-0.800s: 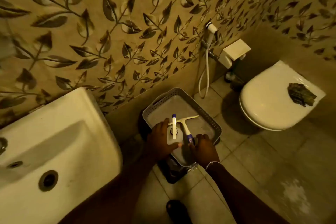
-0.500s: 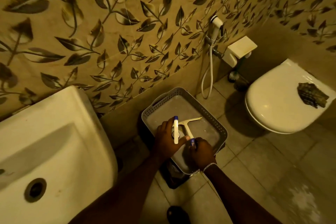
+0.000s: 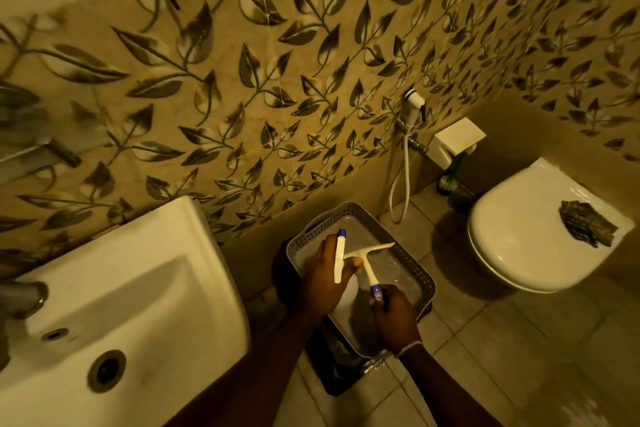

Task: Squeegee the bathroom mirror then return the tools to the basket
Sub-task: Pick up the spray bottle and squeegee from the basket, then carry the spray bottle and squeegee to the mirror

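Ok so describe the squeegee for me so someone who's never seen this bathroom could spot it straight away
Find the white sink on the left and the toilet on the right; on the floor between them sits a grey perforated basket. Over it, the right hand holds the squeegee by its blue-tipped handle. Its T shape, a pale crossbar on a slim stem, sets it apart from the straight-nozzled spray bottle in the left hand.

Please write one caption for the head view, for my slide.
Both hands hold white spray bottle and white squeegee over grey perforated basket.

Dim, yellow-tinted bathroom view, dark shadow beside the toilet (image 3: 540,229), soft glare on the sink (image 3: 114,291), motion blur at left edge, wide-angle bending.
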Motion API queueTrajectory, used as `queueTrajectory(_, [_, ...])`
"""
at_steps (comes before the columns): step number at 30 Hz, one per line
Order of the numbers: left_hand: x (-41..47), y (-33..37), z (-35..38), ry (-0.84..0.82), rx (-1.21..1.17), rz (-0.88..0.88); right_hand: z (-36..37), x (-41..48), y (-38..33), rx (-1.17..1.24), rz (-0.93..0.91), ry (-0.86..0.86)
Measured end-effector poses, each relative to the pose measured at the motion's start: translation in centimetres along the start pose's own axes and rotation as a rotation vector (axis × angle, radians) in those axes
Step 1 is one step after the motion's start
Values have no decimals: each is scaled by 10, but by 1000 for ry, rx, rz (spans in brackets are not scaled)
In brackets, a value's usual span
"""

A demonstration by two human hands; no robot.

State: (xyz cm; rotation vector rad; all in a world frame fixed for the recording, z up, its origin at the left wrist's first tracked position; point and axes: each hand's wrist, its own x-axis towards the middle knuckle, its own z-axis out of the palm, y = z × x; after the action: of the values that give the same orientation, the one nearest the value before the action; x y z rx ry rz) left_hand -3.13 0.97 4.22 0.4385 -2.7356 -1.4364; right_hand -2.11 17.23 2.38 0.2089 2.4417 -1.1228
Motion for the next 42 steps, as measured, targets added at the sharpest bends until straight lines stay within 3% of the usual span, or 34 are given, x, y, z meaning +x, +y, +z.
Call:
queueTrajectory(7, [-14, 57, -60, 195, 23, 74, -31, -38, -47, 161, -42, 73])
queueTrajectory(11, [-25, 88, -105, 187, -87, 57, -46, -62, -78, 240, -21, 119])
queueTrajectory(21, [-73, 157, -236, 379, -126, 206, -93, -124, -179, 505, -168, 117])
queueTrajectory(32, [-128, 220, -403, 697, -107, 329, -116, -191, -341, 627, -556, 213])
queueTrajectory(42, [-200, 258, -578, 1036, -110, 386, -91, -284, -489, 749, -858, 61])
